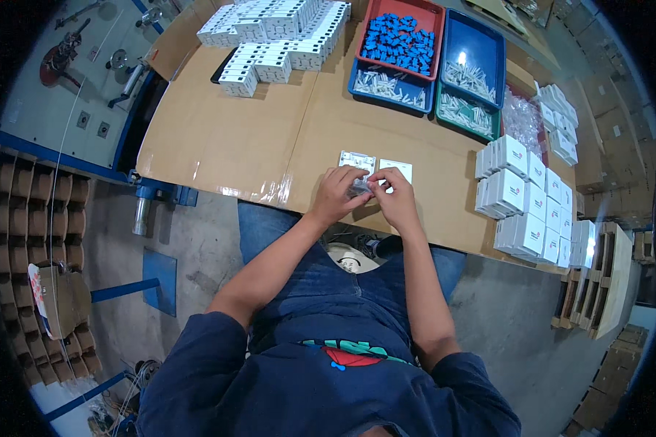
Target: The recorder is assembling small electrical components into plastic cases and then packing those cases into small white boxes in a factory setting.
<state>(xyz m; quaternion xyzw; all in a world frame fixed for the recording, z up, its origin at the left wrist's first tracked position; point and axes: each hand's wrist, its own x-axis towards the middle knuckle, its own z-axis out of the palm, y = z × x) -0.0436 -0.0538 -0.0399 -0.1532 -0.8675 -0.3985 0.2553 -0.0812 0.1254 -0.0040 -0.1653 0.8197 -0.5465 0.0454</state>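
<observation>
My left hand (335, 194) and my right hand (395, 201) meet near the front edge of the cardboard-covered table. Between their closed fingers is a small clear plastic bag (360, 186), partly covered by the fingertips; what it contains is too small to make out. Just beyond my left hand lies an open white box (357, 159) with small printed marks. A flat white piece (399, 169), perhaps a lid, rests beside it, partly behind my right hand.
Stacked white boxes (272, 54) fill the table's back left. A red tray (401, 36) of blue parts sits over a blue tray (390, 89) of pale plugs. Further right are another blue tray (474, 44) and a green tray (465, 115). Closed white boxes (526, 197) line the right side.
</observation>
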